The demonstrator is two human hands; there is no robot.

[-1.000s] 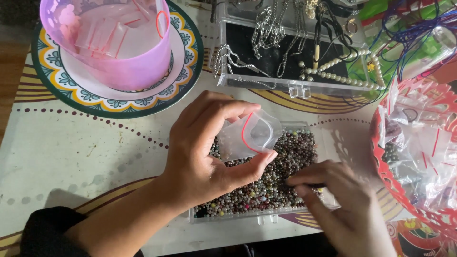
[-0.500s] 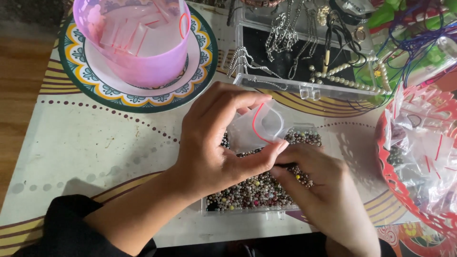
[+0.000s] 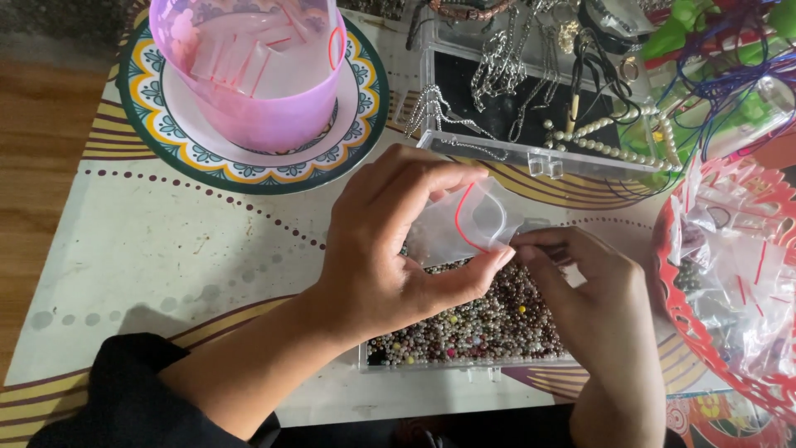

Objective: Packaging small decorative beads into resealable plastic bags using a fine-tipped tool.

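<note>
Two hands meet at frame centre: our left hand [image 3: 390,249] pinches a small clear zip bag [image 3: 468,224] with a red seal line, our right hand [image 3: 593,299] pinches at its mouth, above the clear bead box [image 3: 473,328]. More such bags fill the pink tub [image 3: 257,62] upper left and the red basket [image 3: 730,274] at right.

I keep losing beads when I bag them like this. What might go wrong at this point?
The left hand pinches the small clear bag open over the bead tray, with the right hand at its mouth. If the mouth sags shut, beads may bounce off. Ones falling past the tray's edge could roll across the table.
</note>
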